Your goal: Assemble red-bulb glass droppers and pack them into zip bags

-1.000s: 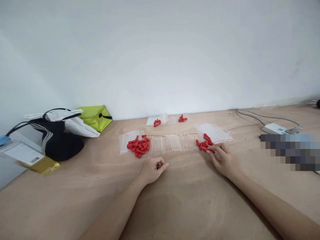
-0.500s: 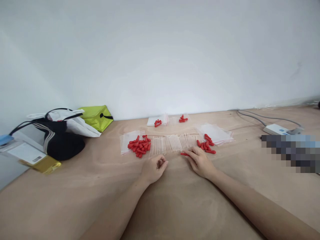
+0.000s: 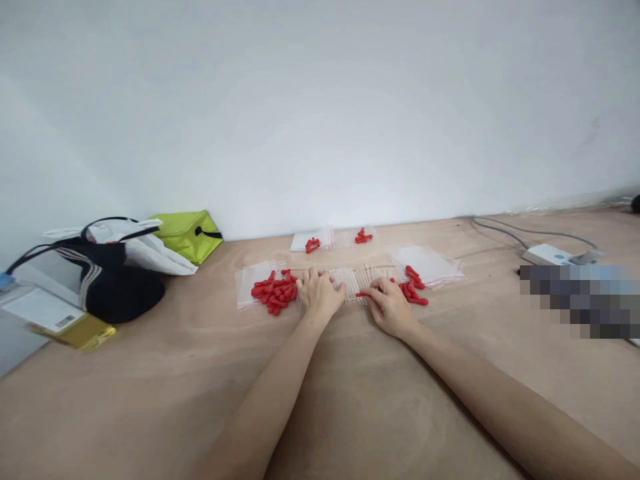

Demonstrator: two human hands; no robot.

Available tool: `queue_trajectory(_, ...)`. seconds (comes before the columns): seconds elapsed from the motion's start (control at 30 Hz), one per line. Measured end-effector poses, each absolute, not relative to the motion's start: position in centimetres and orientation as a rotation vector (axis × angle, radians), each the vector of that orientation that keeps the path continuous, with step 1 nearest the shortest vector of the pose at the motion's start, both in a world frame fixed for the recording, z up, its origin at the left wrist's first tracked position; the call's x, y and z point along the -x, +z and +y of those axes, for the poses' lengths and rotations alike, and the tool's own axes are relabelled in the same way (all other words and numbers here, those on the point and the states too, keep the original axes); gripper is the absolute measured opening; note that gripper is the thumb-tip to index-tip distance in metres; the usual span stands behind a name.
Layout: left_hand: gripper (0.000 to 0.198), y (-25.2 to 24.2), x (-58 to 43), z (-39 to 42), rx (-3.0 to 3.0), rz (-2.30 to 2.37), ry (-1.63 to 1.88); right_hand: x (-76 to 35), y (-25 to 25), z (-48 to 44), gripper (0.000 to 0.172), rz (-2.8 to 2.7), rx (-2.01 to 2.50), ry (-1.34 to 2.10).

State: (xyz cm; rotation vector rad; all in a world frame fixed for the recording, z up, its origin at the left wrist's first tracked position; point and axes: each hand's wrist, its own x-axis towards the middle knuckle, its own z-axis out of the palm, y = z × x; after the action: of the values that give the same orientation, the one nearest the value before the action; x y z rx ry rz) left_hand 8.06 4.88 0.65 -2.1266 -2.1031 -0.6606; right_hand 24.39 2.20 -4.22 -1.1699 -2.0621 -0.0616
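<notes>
A row of thin clear tubes (image 3: 356,279) lies across the wooden table (image 3: 350,400). My left hand (image 3: 319,293) rests on the row's left end with its fingers bent down onto the tubes, right beside a pile of red caps (image 3: 273,291). My right hand (image 3: 387,305) is at the row's right part and pinches a red cap (image 3: 363,294) between thumb and fingers. A second, smaller pile of red caps (image 3: 413,289) lies just right of that hand.
Clear zip bags (image 3: 430,264) lie at the right of the row, two small filled bags (image 3: 336,239) behind it by the wall. A black-and-white bag (image 3: 107,267) and a green pouch (image 3: 189,235) sit at left; a cable and white box (image 3: 547,254) at right.
My left hand moved forward from the bare table onto the left end of the tube row. My right hand carried a red cap from the right pile to the tubes.
</notes>
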Motion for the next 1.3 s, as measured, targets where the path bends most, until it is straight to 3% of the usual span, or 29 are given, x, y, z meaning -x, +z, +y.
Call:
queue_trajectory(0.5, 0.035, 1.5, -9.5, 6.5, 2.02, -2.324, -0.445, -24.3, -4.0, 2.1, 0.026, -2.062, 1.166, -0.054)
queue_trajectory(0.97, 0.028, 1.9, -10.5, 6.3, 1.975, -2.289, -0.255, -24.3, -4.1, 2.3, 0.024, -2.042, 1.142, -0.059)
queue_trajectory(1.17, 0.022, 2.0, -10.2, 5.5, 2.061, -2.161, -0.367, -24.2, -4.2, 2.4, 0.022, -1.971, 1.11, 0.012)
queue_trajectory(1.3, 0.016, 1.3, -7.6, 3.8, 2.308, -1.794, -0.587, -24.3, -4.1, 2.5, 0.022, -1.897, 1.069, 0.08)
